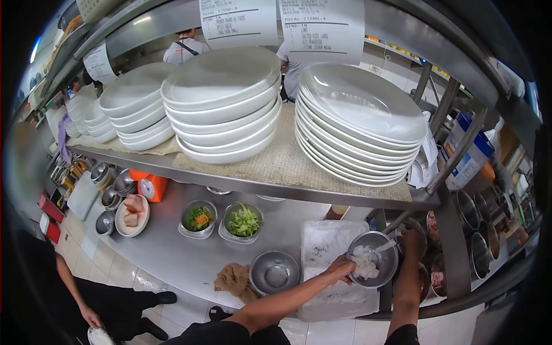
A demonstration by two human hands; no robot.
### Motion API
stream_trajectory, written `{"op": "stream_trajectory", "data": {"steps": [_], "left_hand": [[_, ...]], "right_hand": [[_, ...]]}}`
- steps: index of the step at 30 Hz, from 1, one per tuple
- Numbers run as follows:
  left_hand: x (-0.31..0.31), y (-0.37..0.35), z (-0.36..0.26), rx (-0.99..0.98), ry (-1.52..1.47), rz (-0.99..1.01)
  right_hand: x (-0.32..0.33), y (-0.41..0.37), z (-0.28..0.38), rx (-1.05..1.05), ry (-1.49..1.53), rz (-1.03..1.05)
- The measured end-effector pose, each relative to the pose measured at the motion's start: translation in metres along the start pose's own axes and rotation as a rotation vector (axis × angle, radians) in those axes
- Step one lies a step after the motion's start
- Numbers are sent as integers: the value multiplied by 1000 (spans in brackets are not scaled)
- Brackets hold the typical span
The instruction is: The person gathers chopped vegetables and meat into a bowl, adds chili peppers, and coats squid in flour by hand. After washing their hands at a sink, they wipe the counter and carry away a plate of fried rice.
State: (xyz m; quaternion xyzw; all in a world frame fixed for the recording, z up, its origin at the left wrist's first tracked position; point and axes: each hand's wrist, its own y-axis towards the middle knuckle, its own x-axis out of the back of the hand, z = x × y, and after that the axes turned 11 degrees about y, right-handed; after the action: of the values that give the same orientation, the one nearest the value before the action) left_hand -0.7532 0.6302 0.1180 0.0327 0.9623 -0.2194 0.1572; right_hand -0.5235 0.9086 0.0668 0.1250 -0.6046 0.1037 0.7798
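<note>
My left hand [341, 269] grips the rim of a steel mixing bowl [393, 272], tilted over a white cutting board [322, 244]. Pale, wet-looking pieces of food [364, 263] lie inside the bowl. A whitish handle [386, 245] sticks out over its right rim. Just right of it, my right hand [409, 242] reaches into a round metal container [422, 237] under the shelf. That hand's fingers are dark and mostly hidden, so what they touch does not show.
A steel bowl [275, 273] sits beside a brown cloth [233, 280]. Behind are bowls of chopped greens [242, 220] and an orange scale [150, 187]. Stacked white plates [356, 109] fill the overhead shelf [241, 184]. Another person's hand [91, 317] is at lower left.
</note>
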Motion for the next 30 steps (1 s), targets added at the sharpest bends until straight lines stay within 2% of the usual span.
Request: {"op": "stream_trajectory", "data": {"steps": [1,3,6,9,10,13,15,17,18,19,20,21,22,23,24,25,26,27,28,30], "left_hand": [[0,0,2,6,-4,-7],[2,3,3,6,-12,-10],[5,2,6,11,5,-57],[7,-2,2,22,16,-41],[8,-1,3,26,14,-38],[6,-2,-2,29,20,-45],[4,-2,-3,28,26,-54],[2,-2,-1,32,-7,-46],[2,-2,0,34,-9,-41],[3,-4,0,27,-1,-34],[5,-8,1,23,7,-28],[7,-13,1,35,6,-24],[11,-18,1,39,14,-64],[12,-24,3,53,25,-96],[14,-23,12,68,-18,-210],[28,-14,28,85,25,-146],[33,-16,38,123,-14,-202],[33,-32,24,89,-48,-190],[34,-40,20,98,-72,-256],[36,-61,4,105,-20,-202]], "right_hand": [[-5,-2,-5,-5,-3,1],[-9,-6,-9,9,138,-155],[-122,67,-145,138,-191,-260],[-14,1,-62,-230,290,-333],[6,-10,-51,-282,494,-445],[47,-51,-2,-182,1251,-619],[78,-92,49,-51,1563,-548],[97,-131,100,67,1569,-339],[114,-155,145,-10,1446,-274],[116,-162,152,141,1113,24],[102,-172,158,267,1054,159],[119,-189,183,262,752,169],[120,-196,190,354,565,120],[119,-195,185,390,663,88],[117,-197,177,405,759,55],[122,-197,174,294,834,39],[126,-199,171,161,904,20],[127,-203,175,196,961,-207],[122,-200,166,132,1055,-271],[127,-201,164,14,1156,-248]]}}
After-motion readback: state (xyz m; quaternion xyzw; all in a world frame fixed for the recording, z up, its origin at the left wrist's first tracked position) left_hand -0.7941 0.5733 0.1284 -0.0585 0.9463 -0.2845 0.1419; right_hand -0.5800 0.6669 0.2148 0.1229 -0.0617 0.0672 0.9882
